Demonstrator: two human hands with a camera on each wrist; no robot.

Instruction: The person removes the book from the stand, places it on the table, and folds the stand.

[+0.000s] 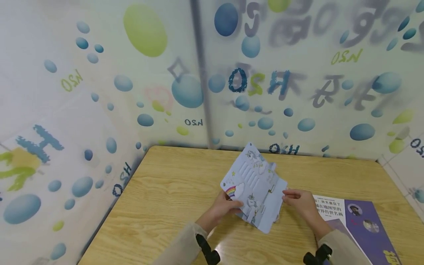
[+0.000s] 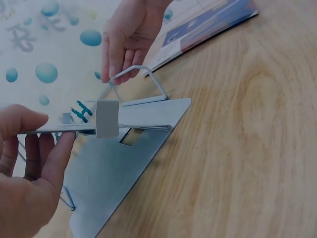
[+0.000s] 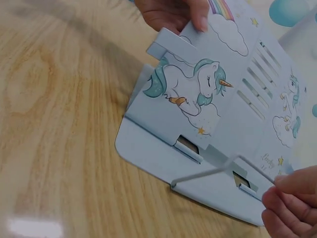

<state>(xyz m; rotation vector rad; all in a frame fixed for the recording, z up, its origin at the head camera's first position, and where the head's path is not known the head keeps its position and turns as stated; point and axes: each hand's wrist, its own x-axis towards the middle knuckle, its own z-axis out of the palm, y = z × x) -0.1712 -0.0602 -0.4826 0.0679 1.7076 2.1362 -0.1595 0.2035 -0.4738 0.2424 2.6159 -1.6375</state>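
A pale book stand (image 1: 256, 176) printed with unicorns, a rainbow and stars is held tilted over the table, its panel folded against a base plate (image 2: 106, 173). At the panel's near-left edge my left hand (image 1: 220, 208) grips it, thumb on the printed face and fingers behind. On the opposite side, my right hand (image 1: 303, 204) pinches a bent wire bracket (image 3: 203, 173) hinged at the base plate's edge. The bracket stands raised from the plate. A small pale clip-like tab (image 2: 107, 119) juts from the panel's lower edge near the left hand.
To the right, beside my right forearm, lies a purple and white book (image 1: 364, 224). The wooden table (image 1: 159, 206) meets a printed curtain (image 1: 225, 121) at its back edge and another along its left side.
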